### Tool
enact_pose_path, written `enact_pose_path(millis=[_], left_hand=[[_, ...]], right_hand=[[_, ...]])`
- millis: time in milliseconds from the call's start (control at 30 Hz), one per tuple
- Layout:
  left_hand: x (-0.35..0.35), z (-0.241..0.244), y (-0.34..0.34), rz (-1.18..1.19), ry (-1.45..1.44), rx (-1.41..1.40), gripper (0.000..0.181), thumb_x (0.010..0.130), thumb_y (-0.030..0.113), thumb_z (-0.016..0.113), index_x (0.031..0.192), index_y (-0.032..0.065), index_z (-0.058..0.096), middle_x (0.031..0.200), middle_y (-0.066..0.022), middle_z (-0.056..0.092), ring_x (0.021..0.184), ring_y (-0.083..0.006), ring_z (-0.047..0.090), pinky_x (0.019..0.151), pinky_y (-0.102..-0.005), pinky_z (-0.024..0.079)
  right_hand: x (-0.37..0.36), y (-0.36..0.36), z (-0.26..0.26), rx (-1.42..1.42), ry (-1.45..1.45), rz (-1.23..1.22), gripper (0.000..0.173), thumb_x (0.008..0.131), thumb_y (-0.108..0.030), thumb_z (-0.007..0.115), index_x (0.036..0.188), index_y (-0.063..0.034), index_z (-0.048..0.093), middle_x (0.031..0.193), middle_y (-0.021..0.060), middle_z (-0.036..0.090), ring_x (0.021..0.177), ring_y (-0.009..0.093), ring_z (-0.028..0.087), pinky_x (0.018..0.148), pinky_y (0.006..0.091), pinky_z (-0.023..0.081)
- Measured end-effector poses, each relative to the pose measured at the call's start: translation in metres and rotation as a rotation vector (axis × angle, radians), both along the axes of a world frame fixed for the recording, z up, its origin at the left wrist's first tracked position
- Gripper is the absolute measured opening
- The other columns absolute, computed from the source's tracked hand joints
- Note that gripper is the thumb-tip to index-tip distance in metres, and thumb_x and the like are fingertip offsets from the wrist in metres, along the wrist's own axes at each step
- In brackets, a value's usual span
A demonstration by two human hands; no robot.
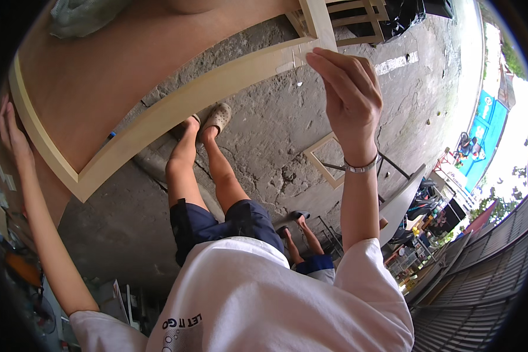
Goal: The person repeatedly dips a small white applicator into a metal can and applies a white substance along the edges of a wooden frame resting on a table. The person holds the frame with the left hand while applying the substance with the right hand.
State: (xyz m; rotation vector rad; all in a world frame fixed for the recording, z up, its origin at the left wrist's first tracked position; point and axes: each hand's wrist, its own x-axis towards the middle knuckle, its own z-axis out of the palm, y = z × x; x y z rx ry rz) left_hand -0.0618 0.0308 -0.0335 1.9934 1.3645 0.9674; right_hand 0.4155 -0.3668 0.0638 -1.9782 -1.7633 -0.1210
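A pale wooden frame (pixel 167 119) stretches across a brown board (pixel 114 66), with one mitred corner towards me. My left hand (pixel 15 132) lies against the frame's outer side at the far left, fingers extended, partly lost in the dark rim. My right hand (pixel 347 83) is raised beside the frame's far right corner, thumb and fingers drawn together. Whether something thin is pinched between its fingertips cannot be told. Thin, shiny, clear marks or strands show on the frame near these fingertips, and a small whitish bit (pixel 299 83) shows just below them.
Cracked concrete floor (pixel 264 145) lies below. A smaller wooden frame (pixel 321 163) is beyond my right forearm, near a grey tabletop (pixel 402 207). More wooden frames (pixel 361 22) stand at the top right. Another person's legs (pixel 303 237) show at lower centre. A translucent bag (pixel 83 15) rests on the board.
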Motion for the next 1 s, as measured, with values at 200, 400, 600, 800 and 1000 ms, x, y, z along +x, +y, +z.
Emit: enact_pose_path(millis=[200, 400, 600, 800, 1000], left_hand=[[-0.005, 0.000, 0.005, 0.025, -0.011, -0.019, 0.048, 0.107, 0.032, 0.057, 0.140, -0.0030, 0.059, 0.148, -0.0123, 0.057, 0.140, -0.0233, 0.049, 0.119, -0.0361, 0.034], [-0.001, 0.002, 0.002, 0.042, -0.063, -0.047, 0.047, 0.107, 0.031, 0.058, 0.140, -0.0024, 0.060, 0.147, -0.0118, 0.058, 0.139, -0.0226, 0.049, 0.119, -0.0356, 0.034], [0.004, 0.006, -0.004, 0.091, -0.065, -0.069, 0.044, 0.107, 0.029, 0.058, 0.137, -0.0028, 0.060, 0.146, -0.0126, 0.058, 0.137, -0.0230, 0.052, 0.117, -0.0356, 0.038], [0.006, 0.006, -0.005, 0.068, -0.064, -0.038, 0.043, 0.107, 0.027, 0.057, 0.137, -0.0037, 0.061, 0.146, -0.0130, 0.059, 0.138, -0.0232, 0.051, 0.117, -0.0357, 0.038], [0.004, 0.005, -0.002, 0.050, -0.070, -0.026, 0.043, 0.107, 0.027, 0.056, 0.137, -0.0041, 0.061, 0.145, -0.0133, 0.060, 0.139, -0.0235, 0.051, 0.117, -0.0359, 0.037]], right_hand=[[-0.006, 0.008, -0.013, 0.038, -0.085, 0.033, 0.042, 0.068, 0.003, 0.074, 0.106, -0.0137, 0.077, 0.105, -0.0012, 0.073, 0.091, 0.022, 0.066, 0.079, 0.0367, 0.053], [-0.007, 0.003, -0.022, 0.024, -0.090, 0.046, 0.044, 0.066, 0.002, 0.073, 0.107, -0.0127, 0.077, 0.106, -0.0015, 0.073, 0.091, 0.022, 0.066, 0.078, 0.0363, 0.053], [-0.024, -0.020, -0.018, -0.036, -0.027, -0.004, 0.046, 0.066, 0.002, 0.071, 0.109, -0.0125, 0.077, 0.109, -0.0022, 0.073, 0.091, 0.020, 0.065, 0.077, 0.0345, 0.051], [-0.025, -0.016, -0.014, 0.039, -0.027, -0.011, 0.046, 0.066, 0.002, 0.070, 0.109, -0.0132, 0.078, 0.111, -0.0020, 0.073, 0.089, 0.020, 0.065, 0.076, 0.0339, 0.051], [-0.024, 0.003, -0.020, 0.038, -0.055, 0.032, 0.049, 0.064, 0.003, 0.070, 0.110, -0.0136, 0.077, 0.111, -0.0023, 0.072, 0.089, 0.020, 0.064, 0.075, 0.0338, 0.050]])
